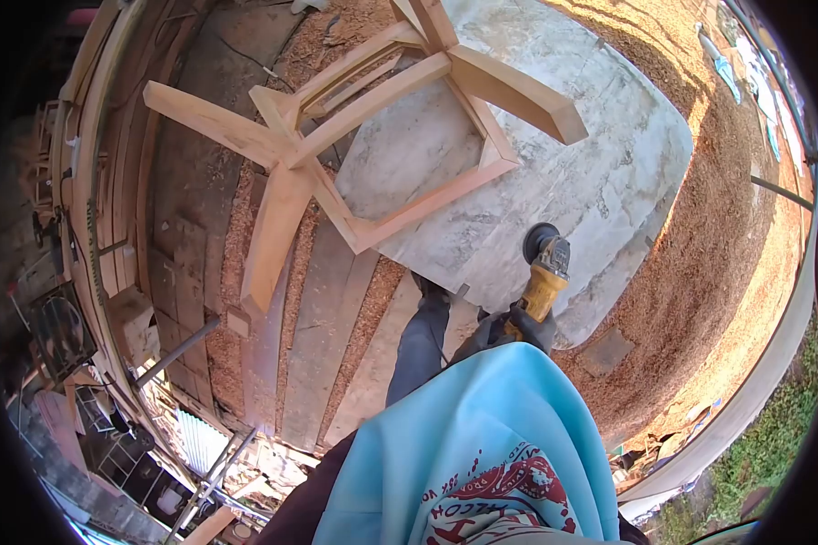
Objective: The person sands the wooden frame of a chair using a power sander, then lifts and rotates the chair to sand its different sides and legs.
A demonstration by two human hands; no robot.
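A yellow angle grinder (pixel 544 282) with a dark round disc at its head is held close to my body, over the near part of the grey stone-like slab (pixel 609 182). Gloved in black, my right hand (pixel 530 329) wraps round the rear of its body. Beside it on the left, my left hand (pixel 483 336), also in a dark glove, is closed against the tool's rear end; what exactly its fingers grip is partly hidden. A wooden chair frame (pixel 436 202) lies on its side at the slab's left part, its legs pointing outward.
Wooden planks (pixel 323 318) with sawdust between them lie to the left. Wood shavings (pixel 709 272) cover the ground at the right. A metal pole (pixel 180 351) stands at lower left, and a curved pale edge (pixel 754 391) runs along the right.
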